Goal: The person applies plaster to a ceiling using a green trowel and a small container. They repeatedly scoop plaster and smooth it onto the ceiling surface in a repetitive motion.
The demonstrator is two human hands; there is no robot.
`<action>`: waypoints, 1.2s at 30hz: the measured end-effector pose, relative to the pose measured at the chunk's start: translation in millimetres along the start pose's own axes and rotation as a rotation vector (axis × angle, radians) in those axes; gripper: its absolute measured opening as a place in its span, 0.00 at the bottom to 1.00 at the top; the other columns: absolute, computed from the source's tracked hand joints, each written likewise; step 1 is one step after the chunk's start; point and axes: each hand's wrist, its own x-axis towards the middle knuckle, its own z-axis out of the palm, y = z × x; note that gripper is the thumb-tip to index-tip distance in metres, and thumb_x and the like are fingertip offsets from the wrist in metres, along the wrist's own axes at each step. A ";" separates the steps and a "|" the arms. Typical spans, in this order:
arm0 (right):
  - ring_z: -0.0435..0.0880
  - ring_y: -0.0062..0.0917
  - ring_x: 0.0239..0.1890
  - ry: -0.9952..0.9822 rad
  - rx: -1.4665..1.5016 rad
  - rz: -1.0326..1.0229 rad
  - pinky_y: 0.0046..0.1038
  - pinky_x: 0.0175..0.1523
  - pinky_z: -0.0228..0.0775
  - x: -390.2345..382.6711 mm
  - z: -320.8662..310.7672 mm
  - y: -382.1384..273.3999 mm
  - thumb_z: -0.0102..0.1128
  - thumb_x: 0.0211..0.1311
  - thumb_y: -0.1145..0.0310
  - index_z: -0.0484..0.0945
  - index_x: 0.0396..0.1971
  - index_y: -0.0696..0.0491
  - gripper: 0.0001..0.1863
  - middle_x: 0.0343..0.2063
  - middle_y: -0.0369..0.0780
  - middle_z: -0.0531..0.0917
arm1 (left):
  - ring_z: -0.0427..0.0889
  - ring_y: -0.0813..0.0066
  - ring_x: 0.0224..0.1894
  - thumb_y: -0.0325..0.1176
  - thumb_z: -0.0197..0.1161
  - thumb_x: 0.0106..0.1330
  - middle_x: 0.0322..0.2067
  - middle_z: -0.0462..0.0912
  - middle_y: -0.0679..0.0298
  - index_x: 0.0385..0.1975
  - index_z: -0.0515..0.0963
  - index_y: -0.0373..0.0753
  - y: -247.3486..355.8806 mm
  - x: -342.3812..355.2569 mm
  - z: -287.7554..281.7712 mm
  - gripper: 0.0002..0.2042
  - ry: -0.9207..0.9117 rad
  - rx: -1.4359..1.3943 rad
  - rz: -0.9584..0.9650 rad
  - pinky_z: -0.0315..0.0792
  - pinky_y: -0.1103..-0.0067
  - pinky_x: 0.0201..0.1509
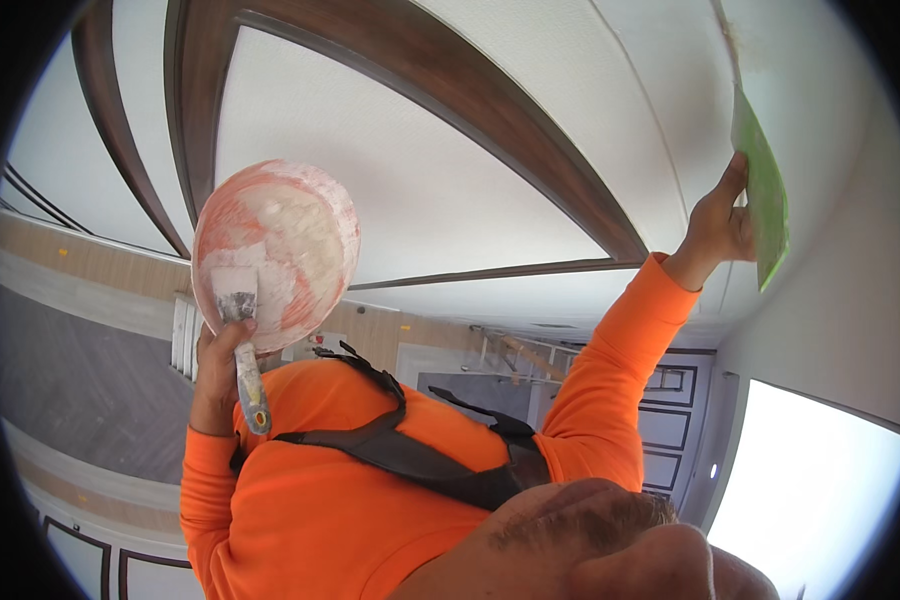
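My left hand (220,365) grips a round pan (305,240), pinkish and smeared with pale compound, together with a putty knife (252,395) whose whitened blade lies over the pan's inside. At the upper right, my right hand (718,215) is closed on a flat green spreader (768,205), raised beside the white plastered surface (820,120). The spreader's upper end is by a narrow seam in that surface; whether it touches cannot be told. The fingers behind the pan and spreader are partly hidden.
Dark wood trim (490,120) frames white panels overhead. Metal scaffolding or a ladder (515,355) stands beyond my body, with a grey patterned floor (80,370) at the left. A panelled door (670,420) and a bright opening (800,480) are at the right.
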 end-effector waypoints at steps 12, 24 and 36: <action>0.89 0.39 0.45 -0.700 0.838 -0.024 0.32 0.46 0.85 -136.9 -3.7 -169.2 0.69 0.49 0.75 0.88 0.41 0.53 0.16 0.39 0.42 0.87 | 0.81 0.51 0.56 0.30 0.60 0.62 0.57 0.74 0.47 0.68 0.59 0.26 11.2 -4.7 11.1 0.33 -0.041 -0.149 -0.104 0.84 0.58 0.53; 0.87 0.34 0.51 -0.884 0.737 -0.282 0.30 0.44 0.84 -171.2 -6.3 -165.9 0.63 0.51 0.78 0.88 0.42 0.45 0.18 0.45 0.34 0.87 | 0.85 0.55 0.53 0.34 0.60 0.63 0.57 0.78 0.49 0.66 0.64 0.28 19.8 -13.5 21.2 0.31 -0.077 -0.196 -0.133 0.84 0.64 0.56; 0.89 0.39 0.45 -0.803 0.881 0.101 0.32 0.48 0.84 -139.5 -31.0 -124.5 0.67 0.51 0.77 0.86 0.41 0.57 0.14 0.40 0.44 0.88 | 0.83 0.56 0.56 0.34 0.61 0.63 0.58 0.76 0.50 0.68 0.62 0.30 15.9 -16.8 23.5 0.33 -0.018 -0.153 -0.122 0.82 0.63 0.56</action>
